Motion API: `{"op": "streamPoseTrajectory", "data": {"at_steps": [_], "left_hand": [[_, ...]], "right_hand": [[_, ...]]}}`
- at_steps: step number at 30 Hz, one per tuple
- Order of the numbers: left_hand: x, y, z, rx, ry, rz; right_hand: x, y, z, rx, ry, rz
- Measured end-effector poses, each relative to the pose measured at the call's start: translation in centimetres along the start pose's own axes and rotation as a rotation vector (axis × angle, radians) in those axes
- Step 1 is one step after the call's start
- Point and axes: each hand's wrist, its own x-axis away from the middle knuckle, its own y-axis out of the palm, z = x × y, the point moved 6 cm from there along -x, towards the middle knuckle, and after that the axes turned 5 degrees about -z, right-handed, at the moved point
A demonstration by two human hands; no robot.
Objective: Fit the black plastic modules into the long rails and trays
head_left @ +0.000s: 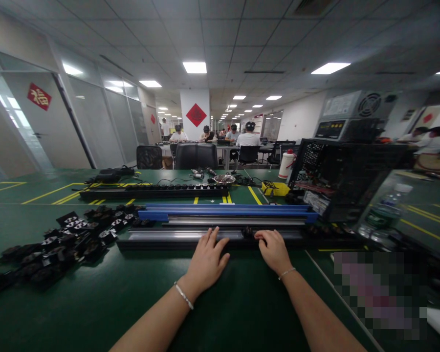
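A long black metal channel (143,243) with a shiny inner face lies across the green table in front of me. My left hand (207,259) rests on its near edge with the fingers stretched and spread, holding nothing. Inside the channel sits a small black socket module (248,231), between my two hands. The fingers of my right hand (274,249) are curled together at the right side of this module, and the fingertips are partly hidden. Just behind the channel lie a silver strip (238,221) and a long blue rail (220,210).
A heap of black socket modules (73,239) spreads at the left. Farther back are a finished-looking black socket strip (154,191), a metal dish (224,179) and a yellow box (275,188). An open computer case (337,181) and a plastic bottle (385,210) stand at right.
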Motion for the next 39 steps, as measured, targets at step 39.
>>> {"op": "streamPoseTrajectory", "data": {"at_steps": [39], "left_hand": [[-4.8,3.5,4.2,-0.133,-0.124,0.052]], "right_hand": [[0.3,1.1,0.5,0.253,0.087,-0.138]]}}
